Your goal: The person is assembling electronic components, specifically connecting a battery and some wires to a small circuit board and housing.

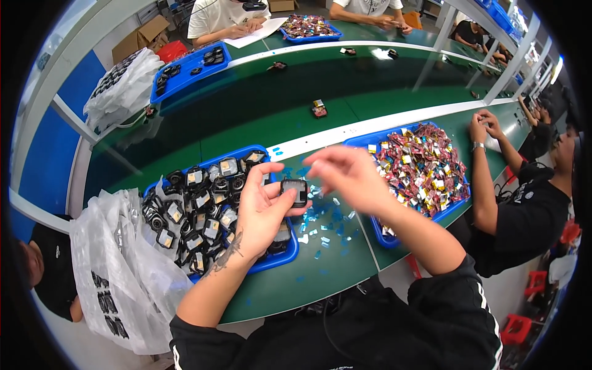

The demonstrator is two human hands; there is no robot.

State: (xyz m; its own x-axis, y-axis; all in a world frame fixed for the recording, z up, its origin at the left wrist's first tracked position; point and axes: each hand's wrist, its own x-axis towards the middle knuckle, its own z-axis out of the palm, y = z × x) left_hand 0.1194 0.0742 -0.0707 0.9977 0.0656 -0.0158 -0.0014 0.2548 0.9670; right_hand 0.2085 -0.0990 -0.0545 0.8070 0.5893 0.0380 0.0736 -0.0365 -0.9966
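My left hand (259, 216) is closed around a small square black watch case (300, 192), its thumb on the near side and fingers behind. The case is tilted so that its greyish inside shows. Just to the right and slightly above it hangs my right hand (351, 176), fingers bent toward the case but apart from it. Motion smears those fingertips, so whether they pinch anything is unclear. Under my left forearm a blue tray (288, 254) is heaped with similar black watch cases (200, 200). Scraps of blue film (333, 225) litter the green table below my hands.
Right of me, a blue tray (388, 240) overflows with small red, white and yellow parts (422, 169). Clear plastic bags (117, 246) drape at the left. A white rail (314, 142) borders the green conveyor, where one part (319, 109) lies. A co-worker (524, 203) sits at right; others work opposite.
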